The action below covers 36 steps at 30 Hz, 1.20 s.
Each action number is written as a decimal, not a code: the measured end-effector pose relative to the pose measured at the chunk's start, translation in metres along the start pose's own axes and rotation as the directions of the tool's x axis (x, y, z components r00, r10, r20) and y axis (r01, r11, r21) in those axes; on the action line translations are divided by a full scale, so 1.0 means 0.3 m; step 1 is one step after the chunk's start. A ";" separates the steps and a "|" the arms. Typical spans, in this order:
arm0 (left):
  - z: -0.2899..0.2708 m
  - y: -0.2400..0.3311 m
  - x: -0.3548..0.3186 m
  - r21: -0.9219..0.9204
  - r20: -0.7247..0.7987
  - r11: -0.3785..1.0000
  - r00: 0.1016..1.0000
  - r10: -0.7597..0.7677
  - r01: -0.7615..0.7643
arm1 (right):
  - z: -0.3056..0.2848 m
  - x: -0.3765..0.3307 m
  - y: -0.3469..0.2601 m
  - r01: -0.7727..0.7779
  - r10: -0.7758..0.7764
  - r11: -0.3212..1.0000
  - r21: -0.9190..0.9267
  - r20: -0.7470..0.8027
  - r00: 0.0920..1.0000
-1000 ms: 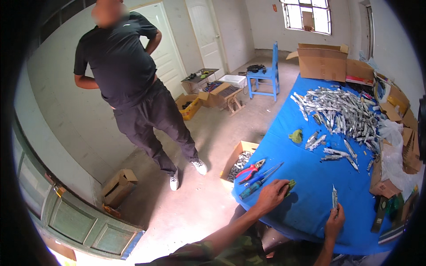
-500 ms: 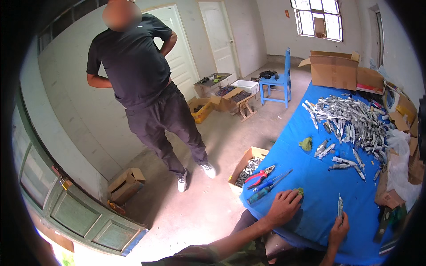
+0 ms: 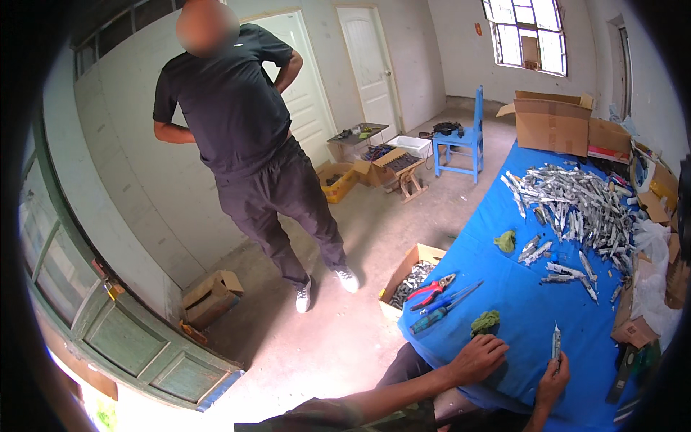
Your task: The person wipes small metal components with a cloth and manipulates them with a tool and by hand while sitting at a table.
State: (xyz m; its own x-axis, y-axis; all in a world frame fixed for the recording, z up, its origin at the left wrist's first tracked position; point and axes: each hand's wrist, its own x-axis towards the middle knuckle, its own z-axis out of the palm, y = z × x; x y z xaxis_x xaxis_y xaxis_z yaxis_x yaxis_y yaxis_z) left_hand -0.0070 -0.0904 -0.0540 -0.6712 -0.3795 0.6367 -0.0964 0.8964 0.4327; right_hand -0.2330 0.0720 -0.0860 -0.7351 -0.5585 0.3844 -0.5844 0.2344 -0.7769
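In my right hand (image 3: 553, 378) is a slim silver-grey piece (image 3: 556, 343) with a narrow pointed tip, held upright between thumb and fingers; its lower end is hidden in the grip. My left hand (image 3: 481, 358) hovers at or just above the blue cloth near the table's front edge, fingers loosely bent and nothing visible in them. Just beyond its fingers lies a crumpled green rag (image 3: 485, 322). Left of the rag are red-handled pliers (image 3: 432, 291) and a screwdriver (image 3: 429, 320) with a green handle.
A heap of similar silver pieces (image 3: 576, 205) covers the table's far part, with another green rag (image 3: 505, 241) beside it. Cardboard boxes (image 3: 551, 124) and clear plastic (image 3: 651, 266) line the right side. An open box of small metal parts (image 3: 412, 282) stands left of the table. A person (image 3: 230, 122) stands beyond.
My left hand has drawn back off the green rag, which now shows fully. My right hand still holds the silver piece upright. The whole view has shifted slightly.
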 end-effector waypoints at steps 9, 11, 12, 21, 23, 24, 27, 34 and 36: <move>-0.031 -0.132 0.004 0.182 -0.060 0.982 0.998 -0.036 0.046 | 0.029 0.001 0.040 0.029 -0.028 0.999 0.035 -0.043 0.999; -0.047 -0.137 0.026 0.192 -0.054 0.978 0.996 -0.073 0.082 | 0.035 0.006 0.056 0.034 -0.029 0.997 0.074 -0.064 0.998; -0.054 -0.137 0.034 0.198 -0.051 0.975 0.994 -0.092 0.100 | 0.037 0.007 0.066 0.037 -0.030 0.995 0.094 -0.074 0.997; -0.066 -0.147 0.019 0.352 -0.039 0.924 0.988 -0.149 0.153 | 0.019 0.007 0.067 0.034 -0.034 0.999 0.008 -0.013 0.999; -0.050 -0.141 0.033 0.323 -0.046 0.942 0.995 -0.084 0.094 | 0.027 0.006 0.076 0.027 -0.027 1.000 0.001 -0.038 0.999; -0.039 -0.137 0.042 0.309 -0.049 0.949 0.998 -0.050 0.063 | 0.032 0.002 0.085 0.023 -0.023 1.000 -0.003 -0.052 0.998; 0.017 -0.097 0.066 0.204 -0.035 0.978 0.998 0.056 -0.048 | 0.011 0.020 0.136 0.001 0.001 0.999 0.055 -0.035 0.999; 0.103 -0.080 0.012 0.100 0.050 0.995 0.998 0.025 -0.030 | 0.008 0.014 0.018 0.017 -0.016 0.999 -0.042 0.020 1.000; 0.081 -0.062 0.033 0.081 0.039 0.997 0.999 0.012 -0.015 | -0.008 0.011 -0.032 -0.051 0.052 0.999 -0.007 0.038 0.998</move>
State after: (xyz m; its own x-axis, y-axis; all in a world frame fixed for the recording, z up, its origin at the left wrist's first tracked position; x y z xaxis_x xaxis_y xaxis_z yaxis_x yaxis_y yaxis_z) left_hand -0.0296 -0.1053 -0.0714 -0.7006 -0.3597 0.6162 -0.1459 0.9176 0.3698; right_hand -0.2307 0.0697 -0.0760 -0.7506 -0.5756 0.3245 -0.5481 0.2682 -0.7923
